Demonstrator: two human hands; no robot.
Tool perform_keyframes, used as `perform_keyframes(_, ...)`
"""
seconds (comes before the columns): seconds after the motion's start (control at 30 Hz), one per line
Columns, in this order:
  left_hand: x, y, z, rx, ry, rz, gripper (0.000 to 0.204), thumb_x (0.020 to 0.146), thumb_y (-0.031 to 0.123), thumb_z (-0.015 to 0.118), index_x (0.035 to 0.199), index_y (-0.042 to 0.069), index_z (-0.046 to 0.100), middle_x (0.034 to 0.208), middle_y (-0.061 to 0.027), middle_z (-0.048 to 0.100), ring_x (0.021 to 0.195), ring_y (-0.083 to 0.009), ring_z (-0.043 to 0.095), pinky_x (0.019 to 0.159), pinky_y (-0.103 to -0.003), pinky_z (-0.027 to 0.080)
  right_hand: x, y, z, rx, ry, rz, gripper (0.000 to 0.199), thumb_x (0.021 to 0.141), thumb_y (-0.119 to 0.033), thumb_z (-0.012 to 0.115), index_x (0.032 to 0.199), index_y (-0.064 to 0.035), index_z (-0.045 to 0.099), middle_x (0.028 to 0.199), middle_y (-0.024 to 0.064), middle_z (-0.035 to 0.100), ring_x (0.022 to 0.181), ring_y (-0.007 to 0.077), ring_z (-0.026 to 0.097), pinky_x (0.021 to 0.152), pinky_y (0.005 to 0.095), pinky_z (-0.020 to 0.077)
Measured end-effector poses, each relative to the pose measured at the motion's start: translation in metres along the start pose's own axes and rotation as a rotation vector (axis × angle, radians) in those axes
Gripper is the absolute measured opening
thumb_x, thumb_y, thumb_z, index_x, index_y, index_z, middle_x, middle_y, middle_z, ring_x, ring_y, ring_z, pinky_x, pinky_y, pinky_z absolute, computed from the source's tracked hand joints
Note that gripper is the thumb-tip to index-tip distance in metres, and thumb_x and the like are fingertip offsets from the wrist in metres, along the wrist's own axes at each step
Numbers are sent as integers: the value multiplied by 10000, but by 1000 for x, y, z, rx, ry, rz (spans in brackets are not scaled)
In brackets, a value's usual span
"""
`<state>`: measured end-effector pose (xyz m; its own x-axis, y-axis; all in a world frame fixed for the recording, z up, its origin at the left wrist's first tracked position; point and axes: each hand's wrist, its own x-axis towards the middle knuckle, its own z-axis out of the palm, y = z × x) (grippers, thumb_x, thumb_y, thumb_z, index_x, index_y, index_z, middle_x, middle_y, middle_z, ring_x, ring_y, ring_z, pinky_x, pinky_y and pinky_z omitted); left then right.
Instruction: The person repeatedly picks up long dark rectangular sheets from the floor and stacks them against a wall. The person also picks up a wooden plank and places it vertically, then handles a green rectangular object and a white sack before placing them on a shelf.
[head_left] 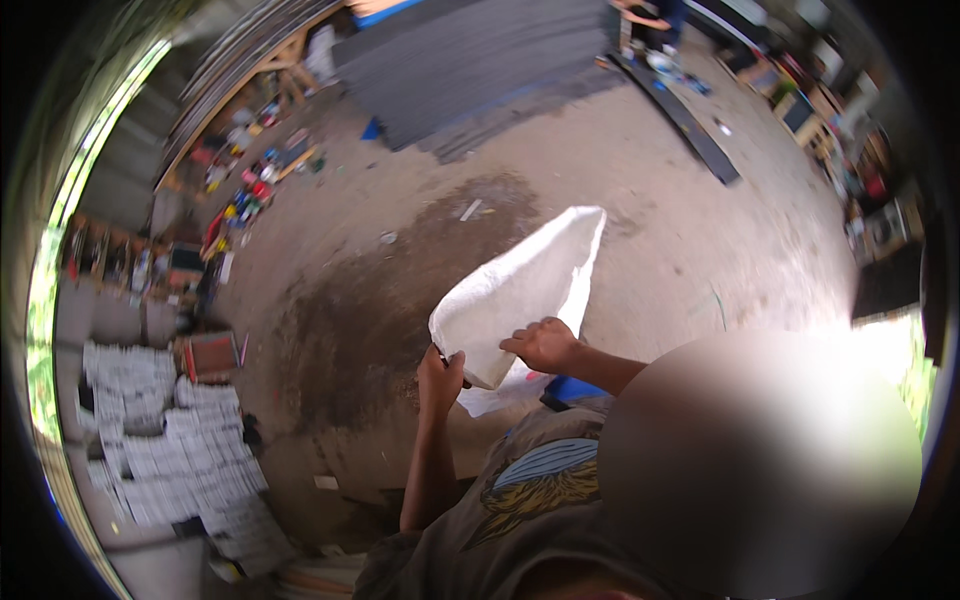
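A white sack [525, 285], apparently woven, hangs before my body with its mouth spread wide and one corner pointing away from me. My left hand [440, 380] is closed on the rim at its near left corner, thumb on top. My right hand [545, 346] has its fingers curled over the near side of the sack, close to the mouth. Part of the sack hangs below my hands, with a small reddish mark near my right wrist. What the sack holds, if anything, cannot be made out.
Dark wet patches stain the concrete floor [700, 260]. Stacked pale bundles [190, 450] stand at the left, near a reddish crate [210, 357]. Dark sheets [470, 70] lie at the back. A long dark board [685, 125] and another person [655, 20] are at the far right.
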<state>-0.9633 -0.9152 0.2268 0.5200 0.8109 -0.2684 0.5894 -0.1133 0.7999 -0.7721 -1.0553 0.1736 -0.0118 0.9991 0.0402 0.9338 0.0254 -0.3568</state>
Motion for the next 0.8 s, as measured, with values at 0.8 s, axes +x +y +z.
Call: perform_keyframes(0.8,169,-169,-229,-538,1224,-415,751,863,359,829,1346,-57,433,1275,-217,525,1212,-302,543,1023,-419,450,487,-55,43,193,-60,-499,313,754,-97,640,1047,-139,740,898,102,739,826,312,720,745,469,554)
